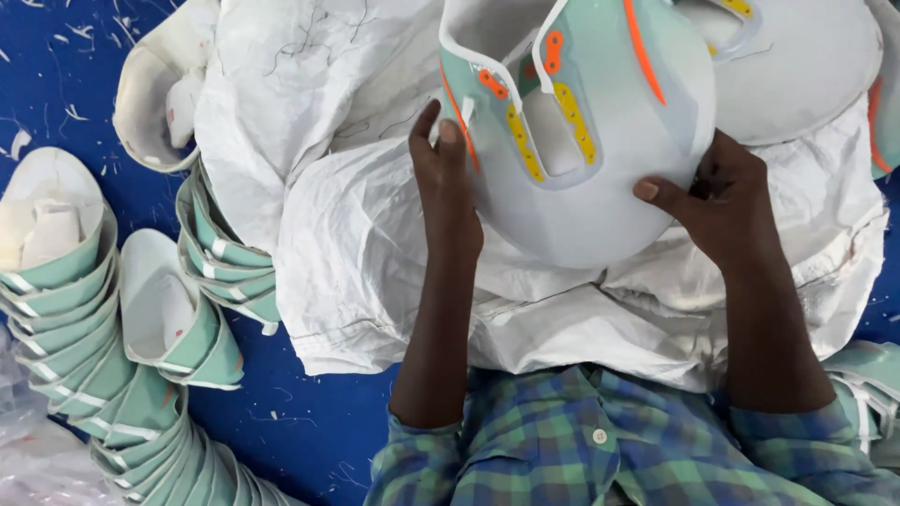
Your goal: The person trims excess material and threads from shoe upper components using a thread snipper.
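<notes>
A: Where is the shoe upper point(600, 159) sitting?

B: Above the white sack point(375, 253), held up between both hands. It is a flat pale grey and mint green piece with orange and yellow trim.

A: What is the left hand point(448, 187) doing?

B: It grips the upper's left edge. The fingers are curled round the rim, with the thumb pressing on the front, so it is closed on that edge.

A: And the right hand point(722, 201)?

B: It clasps the lower right edge of the same piece. The thumb lies flat across the grey face, and the other fingers are tucked behind, out of sight.

A: What lies around the sack?

B: Left of it, on the blue floor point(309, 431), nested stacks of green uppers point(94, 375) curve along. Another upper point(797, 66) rests on the sack's upper right part, touching the held one. Below the sack shows a checked shirt point(581, 450).
</notes>
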